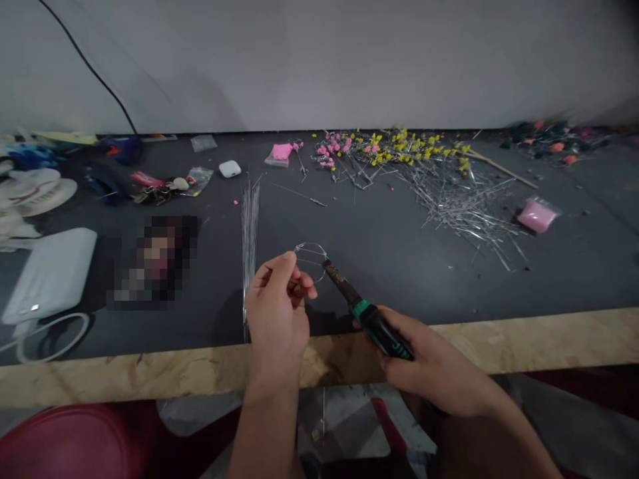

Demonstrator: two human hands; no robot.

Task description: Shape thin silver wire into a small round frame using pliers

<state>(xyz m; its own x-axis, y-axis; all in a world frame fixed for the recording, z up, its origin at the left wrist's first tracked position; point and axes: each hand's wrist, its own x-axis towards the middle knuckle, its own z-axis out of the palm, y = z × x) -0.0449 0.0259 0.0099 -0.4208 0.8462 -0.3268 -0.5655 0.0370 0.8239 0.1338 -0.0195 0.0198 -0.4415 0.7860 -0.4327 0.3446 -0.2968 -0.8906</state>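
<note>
Thumb and fingertips of my left hand [279, 299] pinch a thin wire [313, 245] bent into a loop. My right hand [424, 356] is wrapped round pliers [372, 316] with black and green handles. The dark jaws of the pliers meet the right side of the wire loop; whether they grip it I cannot tell. Just left of my left hand, a bundle of straight wires [249, 226] lies lengthwise on the dark tabletop [379, 246]. Beyond the loop rests a single twisted wire [302, 195].
Yellow-tipped wires [414, 145], pink-tipped wires [333, 146] and a pile of bare wires [466, 203] lie at the back right. Pink material sits in a bag [538, 215]. A white power bank [54, 273], keys [157, 191] and a white case [229, 169] are leftward. A wooden edge [524, 339] runs along the front.
</note>
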